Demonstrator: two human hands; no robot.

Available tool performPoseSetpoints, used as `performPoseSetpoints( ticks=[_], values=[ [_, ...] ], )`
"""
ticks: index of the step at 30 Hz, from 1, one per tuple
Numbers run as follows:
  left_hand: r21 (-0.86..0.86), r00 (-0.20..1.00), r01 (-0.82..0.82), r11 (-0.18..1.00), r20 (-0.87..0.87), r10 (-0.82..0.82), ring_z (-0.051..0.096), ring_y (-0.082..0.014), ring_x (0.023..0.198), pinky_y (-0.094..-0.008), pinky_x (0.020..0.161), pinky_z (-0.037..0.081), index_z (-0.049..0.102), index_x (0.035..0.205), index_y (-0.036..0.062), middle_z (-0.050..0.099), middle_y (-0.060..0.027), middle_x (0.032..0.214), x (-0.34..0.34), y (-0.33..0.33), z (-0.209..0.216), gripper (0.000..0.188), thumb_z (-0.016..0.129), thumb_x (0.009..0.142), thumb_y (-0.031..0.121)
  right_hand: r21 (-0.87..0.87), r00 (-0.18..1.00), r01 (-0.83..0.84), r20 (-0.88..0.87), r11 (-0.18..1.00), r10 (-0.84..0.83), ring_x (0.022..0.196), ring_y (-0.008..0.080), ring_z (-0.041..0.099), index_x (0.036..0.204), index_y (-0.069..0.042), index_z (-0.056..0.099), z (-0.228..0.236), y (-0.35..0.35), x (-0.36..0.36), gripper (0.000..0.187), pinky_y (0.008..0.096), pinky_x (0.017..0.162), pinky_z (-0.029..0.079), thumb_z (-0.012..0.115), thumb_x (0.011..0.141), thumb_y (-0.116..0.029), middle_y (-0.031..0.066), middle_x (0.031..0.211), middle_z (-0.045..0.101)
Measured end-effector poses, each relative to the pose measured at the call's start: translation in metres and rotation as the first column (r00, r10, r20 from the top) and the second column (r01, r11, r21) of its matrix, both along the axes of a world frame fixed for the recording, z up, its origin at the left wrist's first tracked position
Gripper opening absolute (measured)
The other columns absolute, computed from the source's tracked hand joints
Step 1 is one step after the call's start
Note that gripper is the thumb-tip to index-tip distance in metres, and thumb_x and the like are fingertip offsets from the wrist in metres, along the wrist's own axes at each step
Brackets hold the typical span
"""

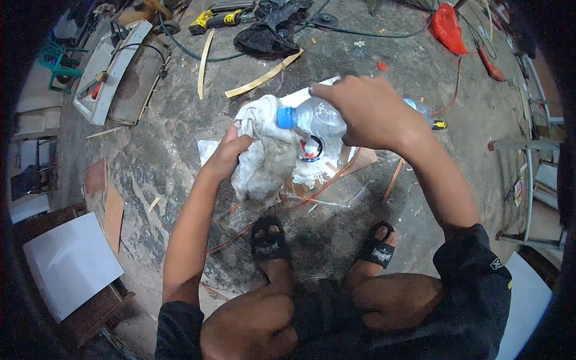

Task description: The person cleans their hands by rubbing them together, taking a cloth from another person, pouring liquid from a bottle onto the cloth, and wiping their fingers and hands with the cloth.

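Note:
A white, grey-stained cloth hangs from my left hand, whose thumb presses on its near side. My right hand is wrapped round a clear plastic bottle, tipped on its side. The bottle's blue cap is on and lies against the cloth or just before it; I cannot tell which. Below the bottle, a small round item with a dark rim and red inside rests on white sheets on the floor. My palm hides the middle of the bottle.
An orange cord runs across the concrete floor past my sandals. Farther off are yellow-black power tools, a black plastic bag, wooden strips and a red bag. A white panel lies at the left.

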State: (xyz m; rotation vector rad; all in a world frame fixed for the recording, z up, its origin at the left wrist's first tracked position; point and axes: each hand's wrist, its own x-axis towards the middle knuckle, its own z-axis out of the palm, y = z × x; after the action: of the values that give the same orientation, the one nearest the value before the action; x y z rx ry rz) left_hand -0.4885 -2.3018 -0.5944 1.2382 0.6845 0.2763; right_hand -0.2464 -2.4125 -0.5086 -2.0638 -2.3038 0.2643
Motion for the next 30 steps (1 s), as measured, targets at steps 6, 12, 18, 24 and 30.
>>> performPoseSetpoints(
  ticks=[6, 12, 18, 24, 30],
  values=[
    [-0.033, 0.979, -0.011, 0.999, 0.201, 0.018, 0.049, -0.0231, 0.12, -0.0352, 0.102, 0.038, 0.026, 0.143, 0.0059, 0.046, -0.0118, 0.135, -0.007, 0.007, -0.011, 0.068, 0.046, 0.079, 0.015, 0.034, 1.0, -0.004, 0.023, 0.999, 0.003, 0.083, 0.0341, 0.067, 0.111, -0.012, 0.061, 0.005, -0.003, 0.005, 0.049, 0.0444, 0.071, 0.054, 0.07, 0.063, -0.003, 0.0151, 0.085, 0.067],
    [-0.255, 0.969, -0.063, 0.965, 0.216, 0.121, 0.05, -0.0279, 0.122, -0.0403, 0.101, 0.042, 0.027, 0.142, 0.0059, 0.046, -0.0155, 0.135, -0.006, 0.001, -0.011, 0.065, 0.046, 0.08, 0.015, 0.077, 0.997, -0.024, 0.077, 0.997, 0.018, 0.082, 0.0344, 0.066, 0.114, -0.012, 0.061, 0.016, -0.006, 0.006, 0.049, 0.044, 0.07, 0.054, 0.066, 0.066, -0.001, 0.0154, 0.085, 0.067],
    [-0.279, 0.978, -0.122, 0.952, 0.129, 0.163, 0.053, -0.0271, 0.116, -0.0392, 0.098, 0.044, 0.029, 0.141, 0.0052, 0.048, -0.0156, 0.133, -0.004, -0.008, 0.001, 0.066, 0.046, 0.078, 0.014, 0.136, 0.996, -0.03, 0.087, 0.99, 0.018, 0.08, 0.0337, 0.067, 0.11, -0.011, 0.062, 0.022, -0.007, 0.003, 0.044, 0.0433, 0.067, 0.055, 0.063, 0.068, 0.0, 0.0151, 0.083, 0.067],
    [-0.199, 0.98, -0.049, 0.979, 0.18, 0.085, 0.054, -0.0253, 0.115, -0.0366, 0.097, 0.044, 0.029, 0.141, 0.0039, 0.05, -0.0139, 0.131, -0.01, 0.0, -0.004, 0.067, 0.046, 0.077, 0.016, 0.137, 0.991, -0.054, 0.131, 0.989, 0.036, 0.081, 0.0334, 0.067, 0.108, -0.011, 0.062, 0.023, -0.004, -0.002, 0.041, 0.0429, 0.067, 0.055, 0.063, 0.068, 0.0, 0.0148, 0.082, 0.067],
    [-0.184, 0.975, -0.078, 0.98, 0.193, 0.113, 0.05, -0.024, 0.12, -0.0361, 0.102, 0.039, 0.031, 0.14, 0.0029, 0.049, -0.013, 0.132, -0.008, -0.006, 0.001, 0.065, 0.046, 0.079, 0.018, 0.185, 0.989, -0.089, 0.136, 0.979, 0.064, 0.08, 0.0333, 0.067, 0.104, -0.009, 0.062, 0.023, -0.004, -0.001, 0.036, 0.0427, 0.067, 0.055, 0.062, 0.069, 0.0, 0.0153, 0.082, 0.067]
  ],
)
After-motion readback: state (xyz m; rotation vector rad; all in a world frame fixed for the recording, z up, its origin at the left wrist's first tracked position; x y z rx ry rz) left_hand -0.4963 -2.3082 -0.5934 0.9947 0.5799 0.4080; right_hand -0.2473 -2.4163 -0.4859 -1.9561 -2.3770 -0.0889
